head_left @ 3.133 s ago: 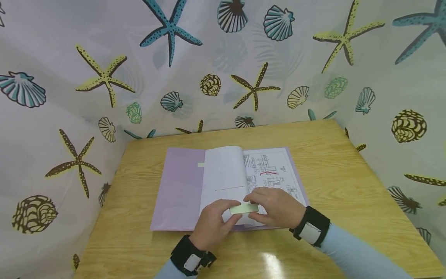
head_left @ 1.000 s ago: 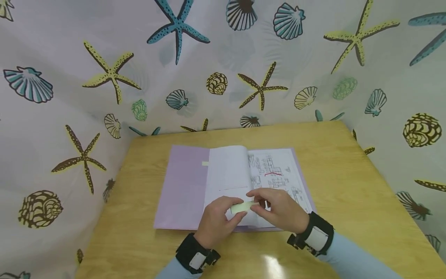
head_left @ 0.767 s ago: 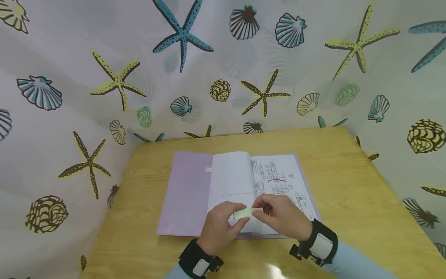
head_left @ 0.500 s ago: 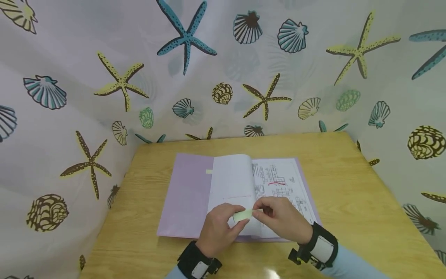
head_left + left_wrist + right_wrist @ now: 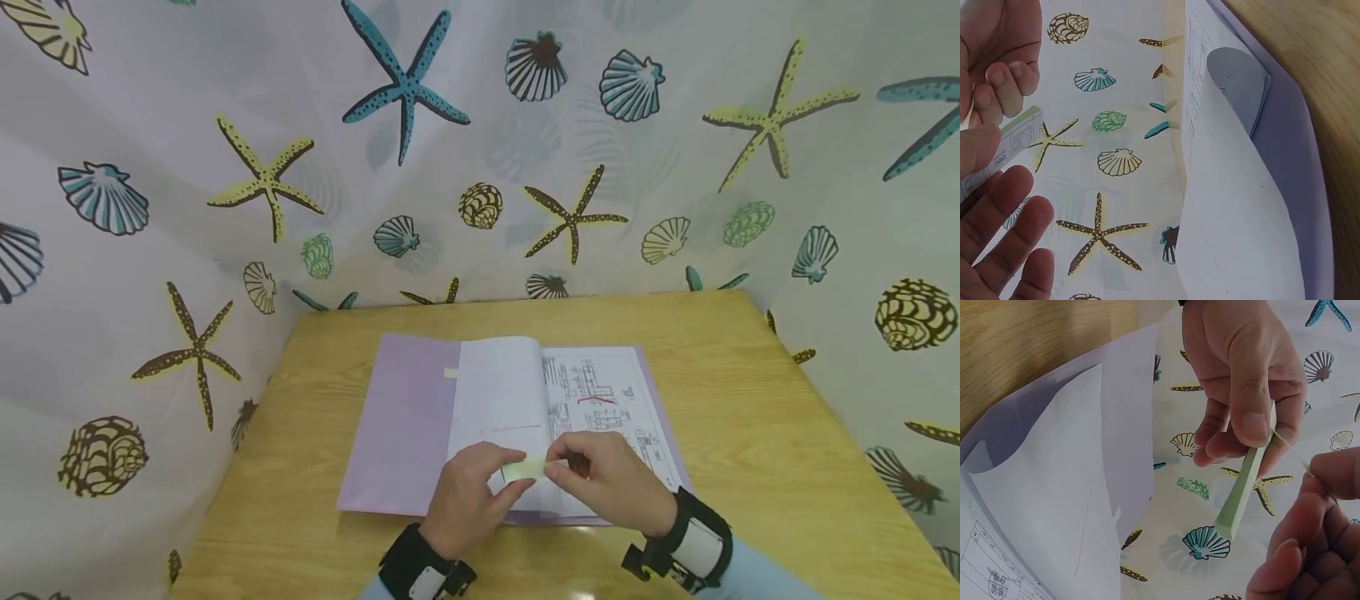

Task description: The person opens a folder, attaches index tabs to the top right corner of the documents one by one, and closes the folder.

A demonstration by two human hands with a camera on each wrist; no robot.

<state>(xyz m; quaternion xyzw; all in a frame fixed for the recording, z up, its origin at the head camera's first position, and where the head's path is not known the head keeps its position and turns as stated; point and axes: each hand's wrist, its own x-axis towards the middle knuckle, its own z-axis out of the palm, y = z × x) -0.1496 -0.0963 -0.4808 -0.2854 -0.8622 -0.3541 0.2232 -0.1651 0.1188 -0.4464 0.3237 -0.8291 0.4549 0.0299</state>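
1. Green sticky-note pad [image 5: 525, 470]: lower centre of the head view, above the open purple folder [image 5: 405, 417].
2. Left hand [image 5: 468, 500]: thumb and fingers pinch the pad.
3. Right hand [image 5: 611, 483]: fingertips pinch a sheet at the pad's right end.
4. Folder lies on the bench [image 5: 750, 433].

glossy wood table [image 5: 750, 433]; matt paper pages [image 5: 498, 400].

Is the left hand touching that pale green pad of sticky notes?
Touching. The right wrist view shows the left hand pinching the pale green pad, thumb pressed flat on it.

Fine print on the drawing sheet [image 5: 600, 400], too small to read
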